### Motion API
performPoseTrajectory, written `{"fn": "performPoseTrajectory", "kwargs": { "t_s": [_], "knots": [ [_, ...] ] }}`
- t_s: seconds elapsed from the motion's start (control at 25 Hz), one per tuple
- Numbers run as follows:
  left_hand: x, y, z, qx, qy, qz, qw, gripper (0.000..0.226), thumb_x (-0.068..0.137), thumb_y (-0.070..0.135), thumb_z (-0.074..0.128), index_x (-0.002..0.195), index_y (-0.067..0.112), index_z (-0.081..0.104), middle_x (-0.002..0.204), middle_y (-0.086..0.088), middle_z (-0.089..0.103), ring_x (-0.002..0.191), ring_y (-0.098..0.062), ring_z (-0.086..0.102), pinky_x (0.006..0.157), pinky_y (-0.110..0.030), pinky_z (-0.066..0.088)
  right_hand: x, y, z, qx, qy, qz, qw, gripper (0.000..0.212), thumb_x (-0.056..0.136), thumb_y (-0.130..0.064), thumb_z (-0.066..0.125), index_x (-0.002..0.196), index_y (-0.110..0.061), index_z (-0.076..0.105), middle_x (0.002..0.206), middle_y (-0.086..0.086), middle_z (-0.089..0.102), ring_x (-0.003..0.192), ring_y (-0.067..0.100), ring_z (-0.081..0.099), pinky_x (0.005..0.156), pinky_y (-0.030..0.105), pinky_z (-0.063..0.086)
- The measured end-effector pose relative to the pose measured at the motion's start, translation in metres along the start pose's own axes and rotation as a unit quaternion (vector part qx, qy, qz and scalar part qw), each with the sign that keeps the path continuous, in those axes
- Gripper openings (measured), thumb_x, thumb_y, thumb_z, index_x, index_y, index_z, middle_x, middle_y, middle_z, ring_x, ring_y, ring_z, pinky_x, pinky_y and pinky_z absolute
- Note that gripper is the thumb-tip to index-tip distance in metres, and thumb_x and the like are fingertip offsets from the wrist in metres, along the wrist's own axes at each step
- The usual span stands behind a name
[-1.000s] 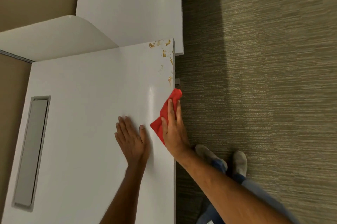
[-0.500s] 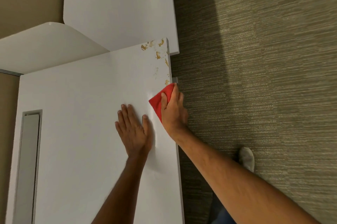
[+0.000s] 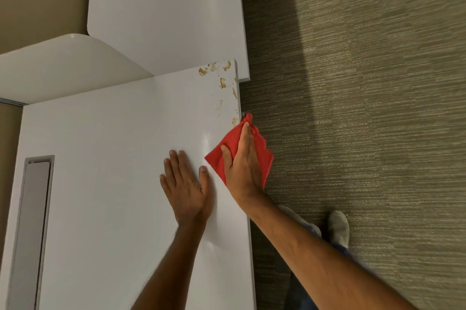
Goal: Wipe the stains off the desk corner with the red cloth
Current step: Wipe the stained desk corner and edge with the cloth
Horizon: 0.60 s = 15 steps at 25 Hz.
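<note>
Brown-orange stains (image 3: 223,82) are smeared over the far right corner of the white desk (image 3: 113,146) and run down its right edge. My right hand (image 3: 242,166) lies flat on the red cloth (image 3: 228,143) and presses it against the desk's right edge, just below the lowest stain (image 3: 234,121). Part of the cloth hangs over the edge above the floor. My left hand (image 3: 185,183) rests flat on the desk with its fingers apart, just left of the cloth, and holds nothing.
A grey cable slot (image 3: 32,229) is set into the desk at the left. A second white desk (image 3: 164,12) adjoins beyond the corner, and a curved white panel (image 3: 63,65) stands at the left. Striped carpet (image 3: 365,108) lies to the right, with my feet (image 3: 339,226) on it.
My right hand has slid the cloth forward along the desk's right edge toward the stains, and the cloth has spread out wider. My left hand has stayed flat on the desk.
</note>
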<state>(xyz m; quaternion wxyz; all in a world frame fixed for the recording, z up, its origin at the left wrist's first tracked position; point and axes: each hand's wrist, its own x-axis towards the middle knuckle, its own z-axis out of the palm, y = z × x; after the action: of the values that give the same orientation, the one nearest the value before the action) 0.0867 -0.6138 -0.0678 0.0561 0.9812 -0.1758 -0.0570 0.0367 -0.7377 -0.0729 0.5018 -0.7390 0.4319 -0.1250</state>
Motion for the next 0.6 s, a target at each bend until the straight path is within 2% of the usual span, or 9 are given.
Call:
{"fn": "performPoseTrajectory", "kwargs": {
  "t_s": [0.16, 0.28, 0.4, 0.52, 0.6],
  "knots": [
    [0.0, -0.002, 0.002, -0.005, -0.003, -0.002, 1.0, 0.077, 0.101, 0.058, 0.013, 0.167, 0.018, 0.008, 0.176, -0.003, 0.007, 0.163, -0.024, 0.003, 0.132, -0.051, 0.007, 0.051, -0.014, 0.001, 0.049, 0.004, 0.019, 0.999, 0.082, 0.107, -0.044, 0.048, 0.166, -0.009, 0.003, 0.174, 0.013, 0.018, 0.162, 0.028, 0.016, 0.131, 0.045, 0.024],
    [0.0, -0.002, 0.002, -0.01, -0.001, 0.001, 1.0, 0.077, 0.101, 0.058, 0.013, 0.167, 0.017, 0.009, 0.176, -0.004, 0.008, 0.163, -0.025, 0.004, 0.132, -0.051, 0.006, 0.068, -0.021, 0.0, 0.067, 0.008, 0.035, 0.997, 0.082, 0.107, -0.046, 0.047, 0.167, -0.011, 0.004, 0.173, 0.014, 0.021, 0.161, 0.029, 0.021, 0.128, 0.047, 0.031],
    [-0.001, -0.003, 0.002, -0.006, -0.005, 0.003, 1.0, 0.077, 0.101, 0.057, 0.013, 0.167, 0.017, 0.009, 0.176, -0.005, 0.008, 0.163, -0.025, 0.004, 0.132, -0.052, 0.007, 0.04, -0.013, -0.001, 0.061, 0.014, 0.038, 0.997, 0.078, 0.106, -0.049, 0.043, 0.166, -0.01, 0.01, 0.172, 0.013, 0.024, 0.16, 0.027, 0.025, 0.128, 0.047, 0.032],
    [0.0, -0.002, 0.001, 0.001, -0.007, 0.005, 1.0, 0.077, 0.102, 0.056, 0.013, 0.167, 0.016, 0.008, 0.176, -0.005, 0.008, 0.163, -0.026, 0.004, 0.132, -0.052, 0.008, -0.007, -0.003, -0.003, 0.065, -0.004, 0.03, 0.997, 0.085, 0.1, -0.062, 0.029, 0.166, -0.012, 0.009, 0.174, 0.011, 0.02, 0.161, 0.024, 0.021, 0.129, 0.044, 0.03],
    [0.001, -0.002, 0.002, 0.006, -0.008, 0.002, 1.0, 0.077, 0.102, 0.057, 0.013, 0.167, 0.016, 0.008, 0.176, -0.006, 0.008, 0.163, -0.027, 0.005, 0.132, -0.052, 0.008, -0.017, 0.001, -0.001, 0.061, -0.008, 0.035, 0.998, 0.086, 0.099, -0.062, 0.028, 0.166, -0.012, 0.009, 0.174, 0.01, 0.019, 0.161, 0.024, 0.021, 0.129, 0.043, 0.03]
  ]
}}
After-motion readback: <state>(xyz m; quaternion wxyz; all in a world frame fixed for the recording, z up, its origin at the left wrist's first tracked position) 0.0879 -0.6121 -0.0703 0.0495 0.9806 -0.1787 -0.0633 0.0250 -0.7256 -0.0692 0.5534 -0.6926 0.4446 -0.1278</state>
